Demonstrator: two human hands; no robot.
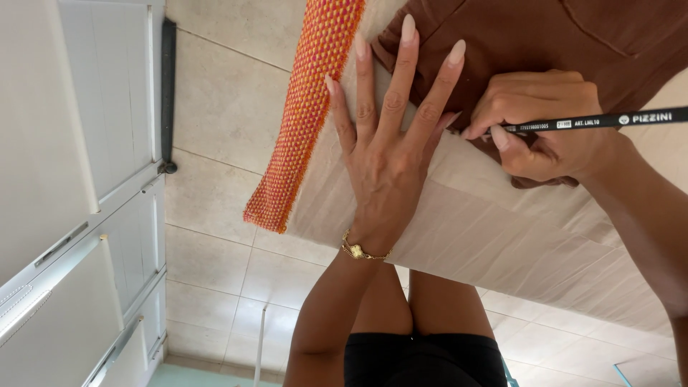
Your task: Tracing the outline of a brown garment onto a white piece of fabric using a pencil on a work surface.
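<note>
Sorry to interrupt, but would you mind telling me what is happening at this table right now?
A person stands at a table covered with a pale cloth. Their left hand lies flat, fingers spread, pressing down the cloth and the edge of a brown fabric piece. Their right hand grips a black pencil with its tip at the brown fabric's edge. An orange woven strip lies beside the left hand.

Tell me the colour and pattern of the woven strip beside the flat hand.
The woven strip is orange with a pink-red checked weave, clearest in the head view.
</note>
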